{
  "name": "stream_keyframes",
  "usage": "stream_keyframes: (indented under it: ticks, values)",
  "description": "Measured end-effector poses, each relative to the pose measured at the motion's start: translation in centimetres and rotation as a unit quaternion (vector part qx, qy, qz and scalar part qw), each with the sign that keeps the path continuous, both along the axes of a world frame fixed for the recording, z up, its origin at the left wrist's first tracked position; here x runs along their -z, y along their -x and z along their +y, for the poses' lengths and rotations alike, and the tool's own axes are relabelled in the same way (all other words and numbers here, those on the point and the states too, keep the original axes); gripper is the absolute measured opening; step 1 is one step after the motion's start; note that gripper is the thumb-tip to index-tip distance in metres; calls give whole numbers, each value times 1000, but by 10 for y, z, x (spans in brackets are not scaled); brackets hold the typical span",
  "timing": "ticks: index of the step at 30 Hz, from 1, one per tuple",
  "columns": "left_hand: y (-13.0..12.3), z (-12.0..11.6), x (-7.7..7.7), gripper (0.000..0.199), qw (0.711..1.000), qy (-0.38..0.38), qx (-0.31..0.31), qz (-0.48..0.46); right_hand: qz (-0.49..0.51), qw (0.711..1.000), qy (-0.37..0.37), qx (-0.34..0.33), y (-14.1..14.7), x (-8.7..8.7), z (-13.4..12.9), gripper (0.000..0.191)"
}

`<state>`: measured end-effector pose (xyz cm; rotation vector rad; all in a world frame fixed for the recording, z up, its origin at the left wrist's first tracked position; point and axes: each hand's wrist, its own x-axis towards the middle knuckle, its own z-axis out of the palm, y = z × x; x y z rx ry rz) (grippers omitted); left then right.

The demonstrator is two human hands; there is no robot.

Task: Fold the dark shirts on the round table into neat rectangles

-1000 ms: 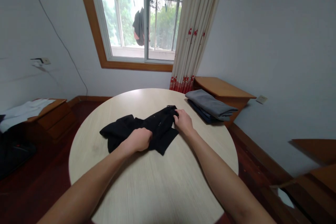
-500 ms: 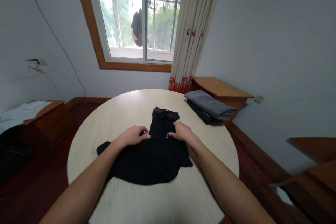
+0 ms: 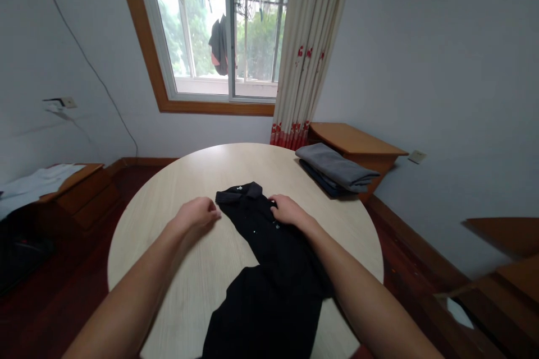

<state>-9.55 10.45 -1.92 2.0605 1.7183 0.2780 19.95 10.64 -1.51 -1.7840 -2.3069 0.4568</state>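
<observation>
A black collared shirt lies part-folded and slanting across the round table, its collar toward the window. Its lower part runs off the near edge of the view. My right hand is closed on the shirt's right edge below the collar, beside a small pale mark on the chest. Just left of the collar, my left hand hovers low over the table with its fingers curled together. No cloth shows in it, and a narrow gap parts it from the shirt.
Folded grey and dark clothes are stacked at the right rear of the round table. Behind them stands a wooden cabinet beside the curtain. White papers or cloth lie on a low cabinet at left.
The shirt has swung round: its collar moved left and its lower part came nearer and to the right. My left hand has come off the cloth, moving left; my right stays at its edge.
</observation>
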Motion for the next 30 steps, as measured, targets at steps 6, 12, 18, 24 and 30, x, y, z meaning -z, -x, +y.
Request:
stream_keyframes:
  ticks: [6,12,18,24,30]
  values:
    - [-18,9,27,60,980,-143,-100,98,-44,996,82,18,-27,-15,-2,37]
    - [-52,11,42,39,987,-144,-64,14,-57,992,103,-41,-24,-14,-10,33]
    - [-54,24,42,33,932,-130,-67,-331,-59,996,66,-25,-34,-16,-3,22]
    - [-12,38,17,55,757,-209,-156,-599,-16,972,-97,215,-87,-22,17,28]
    - [2,28,6,44,805,-268,-145,-509,-39,959,-74,269,-101,-11,23,31]
